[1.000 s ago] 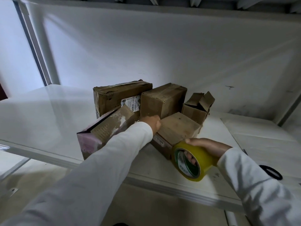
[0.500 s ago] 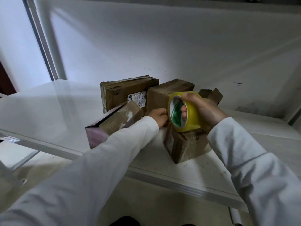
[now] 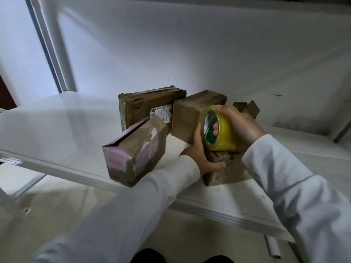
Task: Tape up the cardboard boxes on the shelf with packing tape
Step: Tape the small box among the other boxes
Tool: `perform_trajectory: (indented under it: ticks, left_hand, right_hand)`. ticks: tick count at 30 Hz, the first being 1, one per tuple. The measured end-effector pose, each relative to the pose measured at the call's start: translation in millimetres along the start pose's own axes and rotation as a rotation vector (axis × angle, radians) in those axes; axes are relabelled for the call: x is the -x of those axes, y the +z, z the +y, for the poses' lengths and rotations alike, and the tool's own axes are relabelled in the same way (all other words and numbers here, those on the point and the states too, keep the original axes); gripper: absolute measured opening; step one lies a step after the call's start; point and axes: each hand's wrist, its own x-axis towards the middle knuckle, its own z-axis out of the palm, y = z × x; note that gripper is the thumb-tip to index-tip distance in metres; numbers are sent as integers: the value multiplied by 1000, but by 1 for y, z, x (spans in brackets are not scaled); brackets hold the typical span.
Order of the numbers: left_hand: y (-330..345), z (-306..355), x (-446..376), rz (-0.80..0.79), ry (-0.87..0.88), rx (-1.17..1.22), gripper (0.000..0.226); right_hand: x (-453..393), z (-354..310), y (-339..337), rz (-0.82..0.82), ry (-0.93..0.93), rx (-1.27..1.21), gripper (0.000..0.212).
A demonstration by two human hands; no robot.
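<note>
Probably light and easily dented, the small box (image 3: 222, 170) near the shelf (image 3: 218, 198) front edge is steadied at its side by the left hand (image 3: 201, 158), while the right hand (image 3: 240, 126) grips the tape roll (image 3: 220, 130) on top.

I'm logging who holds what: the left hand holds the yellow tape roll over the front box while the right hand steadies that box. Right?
Not quite: the head view shows the right hand holding the yellow tape roll, and the left hand steadying the front box.

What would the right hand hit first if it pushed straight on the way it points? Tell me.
Likely the brown box at the back: the right hand, gripping the tape roll, points forward and left toward it. Depth is unclear; the roll may already touch it.
</note>
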Motion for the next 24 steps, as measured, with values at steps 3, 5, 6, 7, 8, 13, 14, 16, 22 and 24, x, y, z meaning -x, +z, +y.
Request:
perform_trajectory:
  ticks: [3,5,6,7,8,13,14,16,22,24]
  left_hand:
    - [-2,3,-3,13,-2,-11,130]
    - [-4,5,-6,37,-31,-39,129]
    - [-6,6,-8,42,-60,-58,128]
    - [-6,6,-11,42,-85,-64,127]
    - [-6,8,-13,41,-112,-67,125]
    - [-6,11,-16,42,-155,-66,120]
    - [-6,11,-15,44,-160,-70,119]
    - [-6,11,-15,49,-169,-75,118]
    - [-7,12,-15,36,-188,-95,119]
    - [-8,14,-15,29,-195,-105,118]
  right_hand:
    - [6,-10,-5,-68,76,50,39]
    - [11,-15,-11,-110,112,85,39]
    - [14,-15,-15,-123,135,107,38]
    - [16,-15,-19,-135,163,112,38]
    - [19,-13,-22,-146,192,113,38]
    - [29,7,-32,-159,223,88,40]
    - [30,12,-32,-166,212,98,39]
    - [34,21,-34,-141,200,77,37]
    - [41,50,-41,-49,178,-28,33]
    - [40,57,-42,-43,151,-37,30]
